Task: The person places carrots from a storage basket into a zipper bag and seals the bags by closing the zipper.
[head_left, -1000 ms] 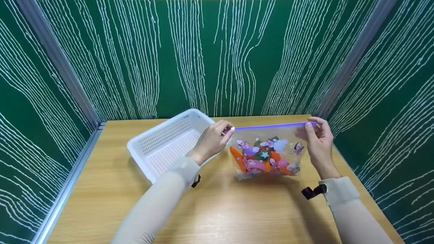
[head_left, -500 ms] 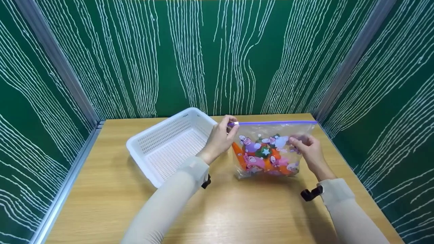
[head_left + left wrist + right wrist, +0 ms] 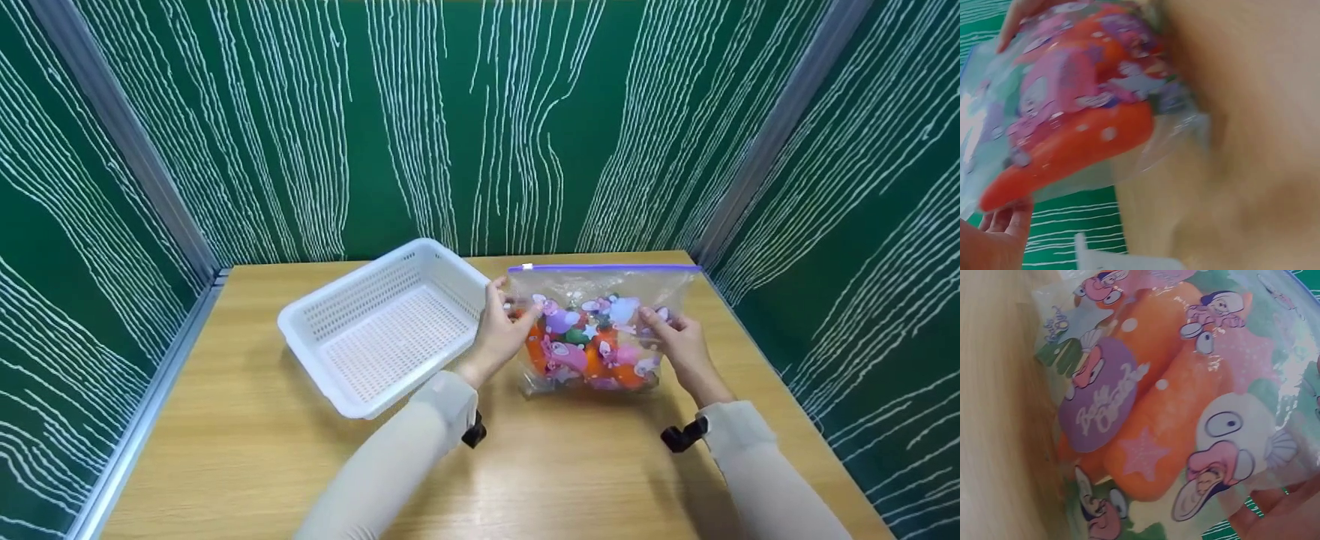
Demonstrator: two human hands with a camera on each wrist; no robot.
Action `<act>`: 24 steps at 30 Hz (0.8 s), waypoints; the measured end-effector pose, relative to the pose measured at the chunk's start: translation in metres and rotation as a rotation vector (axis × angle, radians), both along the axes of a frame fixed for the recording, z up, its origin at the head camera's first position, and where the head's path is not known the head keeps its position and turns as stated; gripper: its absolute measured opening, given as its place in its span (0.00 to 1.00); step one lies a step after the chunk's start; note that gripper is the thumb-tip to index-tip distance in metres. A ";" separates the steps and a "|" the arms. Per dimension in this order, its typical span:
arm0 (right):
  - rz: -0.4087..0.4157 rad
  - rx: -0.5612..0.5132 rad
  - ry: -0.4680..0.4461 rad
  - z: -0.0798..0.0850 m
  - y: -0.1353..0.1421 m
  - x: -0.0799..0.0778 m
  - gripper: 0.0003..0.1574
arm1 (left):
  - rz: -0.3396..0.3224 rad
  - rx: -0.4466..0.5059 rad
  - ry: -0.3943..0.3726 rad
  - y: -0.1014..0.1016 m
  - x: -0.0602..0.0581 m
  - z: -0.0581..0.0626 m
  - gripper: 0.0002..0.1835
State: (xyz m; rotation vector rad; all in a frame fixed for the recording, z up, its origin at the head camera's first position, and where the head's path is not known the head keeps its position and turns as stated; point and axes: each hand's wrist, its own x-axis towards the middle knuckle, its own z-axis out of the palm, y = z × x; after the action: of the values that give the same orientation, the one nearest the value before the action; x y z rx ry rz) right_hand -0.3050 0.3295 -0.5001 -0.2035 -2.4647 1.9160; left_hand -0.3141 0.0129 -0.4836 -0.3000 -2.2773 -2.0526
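A clear printed zip bag [image 3: 592, 360] stands upright at the table's right half, its purple zip strip [image 3: 615, 268] along the top. The strip's white slider [image 3: 527, 266] sits at the left end. Inside the bag lie several orange carrots [image 3: 1072, 149], seen through the cartoon print. My left hand [image 3: 504, 330] grips the bag's left side, thumb in front and fingers behind. At the right side my right hand [image 3: 682, 345] pinches the bag between thumb and fingers. In the right wrist view, carrots [image 3: 1174, 410] show close up; only part of that hand is visible.
A white perforated plastic basket [image 3: 311, 315] stands on the wooden table [image 3: 225, 450], just left of the bag and my left hand. Green walls with white lines [image 3: 480, 150] rise at the back and both sides.
My left hand let go of the zip slider and moved down to the bag's left side. The right hand went from the top right corner down to the right side.
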 end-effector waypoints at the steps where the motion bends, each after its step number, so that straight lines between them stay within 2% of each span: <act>1: 0.010 -0.005 -0.009 -0.001 0.000 -0.001 0.37 | -0.005 -0.020 -0.007 0.001 0.001 -0.005 0.39; 5: 0.053 0.010 -0.061 -0.007 0.000 -0.003 0.48 | -0.054 -0.113 -0.024 0.005 0.007 -0.029 0.37; 7: 0.074 0.026 -0.087 -0.011 0.000 -0.003 0.50 | -0.098 -0.142 -0.053 0.006 0.011 -0.040 0.36; 11: 0.096 0.012 -0.086 -0.016 0.002 -0.004 0.43 | -0.165 -0.160 -0.097 0.006 0.017 -0.055 0.30; 16: 0.054 0.021 -0.080 -0.017 0.000 -0.003 0.35 | -0.164 -0.194 -0.072 0.007 0.020 -0.060 0.24; 20: -0.006 0.063 -0.113 -0.017 -0.005 -0.004 0.39 | -0.148 -0.226 -0.073 0.007 0.020 -0.060 0.22; 24: -0.058 0.080 -0.145 -0.019 -0.006 -0.005 0.44 | -0.148 -0.194 -0.059 0.008 0.020 -0.061 0.19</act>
State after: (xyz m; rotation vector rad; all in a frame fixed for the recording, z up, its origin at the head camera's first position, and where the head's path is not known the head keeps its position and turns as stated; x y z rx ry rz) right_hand -0.3098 0.3230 -0.5189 -0.4222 -2.5883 1.8374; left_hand -0.2946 0.0209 -0.5447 -0.4375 -2.5678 -1.9296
